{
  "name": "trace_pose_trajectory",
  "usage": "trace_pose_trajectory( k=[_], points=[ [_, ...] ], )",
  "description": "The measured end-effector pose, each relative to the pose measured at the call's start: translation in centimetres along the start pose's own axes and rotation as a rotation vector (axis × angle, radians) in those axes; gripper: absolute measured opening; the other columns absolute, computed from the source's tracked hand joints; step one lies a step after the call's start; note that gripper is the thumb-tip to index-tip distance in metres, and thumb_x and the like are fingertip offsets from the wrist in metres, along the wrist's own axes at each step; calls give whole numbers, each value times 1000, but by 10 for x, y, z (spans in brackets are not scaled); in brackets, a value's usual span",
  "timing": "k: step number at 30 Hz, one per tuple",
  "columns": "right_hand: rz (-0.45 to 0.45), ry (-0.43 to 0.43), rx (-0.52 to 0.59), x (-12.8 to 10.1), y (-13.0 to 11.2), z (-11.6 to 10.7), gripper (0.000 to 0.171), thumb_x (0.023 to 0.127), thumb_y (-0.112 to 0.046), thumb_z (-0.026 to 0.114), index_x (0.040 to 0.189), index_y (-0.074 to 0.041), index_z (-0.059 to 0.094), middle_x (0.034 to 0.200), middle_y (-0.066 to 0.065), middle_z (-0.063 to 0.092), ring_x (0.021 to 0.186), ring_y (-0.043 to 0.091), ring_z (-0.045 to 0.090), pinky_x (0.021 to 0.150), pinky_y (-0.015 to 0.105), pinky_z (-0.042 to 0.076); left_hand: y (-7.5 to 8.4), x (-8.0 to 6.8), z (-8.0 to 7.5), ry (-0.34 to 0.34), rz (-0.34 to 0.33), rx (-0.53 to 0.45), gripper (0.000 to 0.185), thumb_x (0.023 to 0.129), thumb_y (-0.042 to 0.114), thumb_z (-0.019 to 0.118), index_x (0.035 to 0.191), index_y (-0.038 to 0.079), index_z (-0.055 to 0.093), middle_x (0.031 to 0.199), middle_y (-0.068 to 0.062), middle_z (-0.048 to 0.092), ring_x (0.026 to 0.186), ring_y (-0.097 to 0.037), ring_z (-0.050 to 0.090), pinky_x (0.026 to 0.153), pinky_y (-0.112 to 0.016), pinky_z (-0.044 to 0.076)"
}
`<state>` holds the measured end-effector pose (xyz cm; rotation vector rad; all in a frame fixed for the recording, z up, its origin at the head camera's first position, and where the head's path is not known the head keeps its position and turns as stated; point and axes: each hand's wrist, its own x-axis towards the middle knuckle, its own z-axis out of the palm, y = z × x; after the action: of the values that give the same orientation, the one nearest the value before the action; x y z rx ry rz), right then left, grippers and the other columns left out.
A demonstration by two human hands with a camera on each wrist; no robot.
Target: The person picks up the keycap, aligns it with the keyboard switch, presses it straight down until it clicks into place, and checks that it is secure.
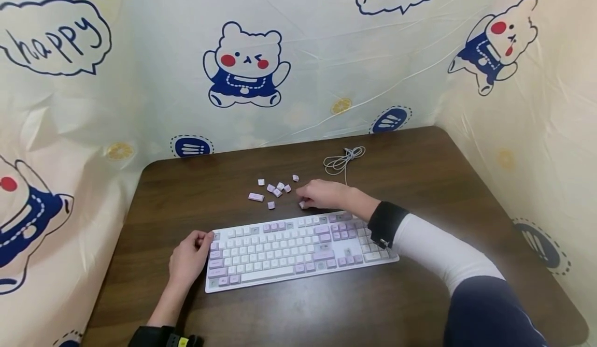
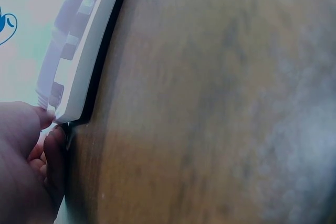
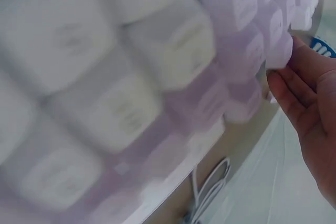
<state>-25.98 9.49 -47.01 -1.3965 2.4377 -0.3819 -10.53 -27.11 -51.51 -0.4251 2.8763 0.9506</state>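
Observation:
A white keyboard (image 1: 280, 256) with white and lilac keycaps lies on the table. At its far left corner, my left hand (image 1: 188, 258) grips the edge between thumb and fingers; the left wrist view shows the thumb above and the curled fingers (image 2: 54, 153) beside that corner. My right hand (image 1: 322, 194) is just beyond the keyboard's far edge, pinching a small keycap (image 1: 302, 204) at its fingertips. In the right wrist view the right hand (image 3: 312, 90) appears past the blurred rows of keys. Loose keycaps (image 1: 277, 192), white and lilac, lie scattered left of the right hand.
A coiled white cable (image 1: 342, 161) lies behind the right hand, one strand running toward the keyboard. The brown wooden table (image 1: 298, 311) has patterned sheets (image 1: 317, 52) hanging at its back and sides. A longer lilac keycap (image 1: 256, 197) lies among the loose ones.

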Motion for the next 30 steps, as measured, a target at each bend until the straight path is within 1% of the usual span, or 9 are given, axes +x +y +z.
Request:
trace_pose_trajectory(
  k=[5, 10, 16, 19, 24, 27, 30],
  points=[
    [58, 25, 53, -24, 6, -5, 5, 100, -11, 70, 104, -8, 69, 94, 2, 71, 81, 10, 63, 77, 27, 54, -1, 0, -1, 33, 17, 16, 41, 108, 42, 53, 110, 4, 67, 90, -9, 62, 83, -29, 56, 75, -41, 35],
    [105, 46, 68, -49, 8, -10, 5, 98, -10, 72, 102, -8, 70, 91, 1, 72, 78, 7, 62, 74, 25, 54, -1, 1, -1, 60, 41, 22, 39, 107, 41, 53, 106, 6, 68, 87, -7, 63, 79, -25, 56, 73, -39, 37],
    [149, 82, 126, -76, 0, -13, 5, 98, -11, 73, 102, -10, 71, 89, -3, 70, 77, 7, 59, 75, 26, 53, -1, 1, 0, 56, 42, 14, 40, 107, 42, 53, 108, 4, 68, 88, -8, 63, 80, -27, 56, 74, -40, 36],
    [158, 93, 140, -86, -2, -12, 5, 98, -12, 74, 102, -12, 72, 91, -5, 69, 80, 7, 59, 77, 26, 53, 0, 1, 0, 46, 37, 13, 41, 108, 42, 52, 108, 4, 68, 89, -8, 63, 81, -27, 56, 74, -40, 36],
    [156, 121, 114, -100, -2, -7, 5, 96, -12, 76, 101, -12, 74, 92, -5, 65, 82, 9, 57, 78, 27, 53, 2, 1, 0, 39, 33, 8, 41, 108, 42, 53, 109, 4, 67, 89, -9, 63, 81, -28, 56, 74, -40, 36],
    [165, 139, 102, -104, -1, -3, 5, 95, -11, 76, 99, -12, 74, 91, -5, 64, 81, 9, 57, 78, 28, 53, 2, 1, -1, 36, 30, 6, 41, 108, 42, 52, 109, 3, 67, 89, -9, 62, 81, -28, 56, 74, -40, 35],
    [191, 135, 124, -108, -1, 1, 4, 95, -12, 76, 99, -13, 74, 90, -6, 64, 81, 9, 57, 78, 28, 52, 2, 0, 0, 26, 27, 5, 42, 108, 42, 52, 110, 3, 67, 89, -9, 62, 82, -28, 56, 75, -41, 35]
  ],
)
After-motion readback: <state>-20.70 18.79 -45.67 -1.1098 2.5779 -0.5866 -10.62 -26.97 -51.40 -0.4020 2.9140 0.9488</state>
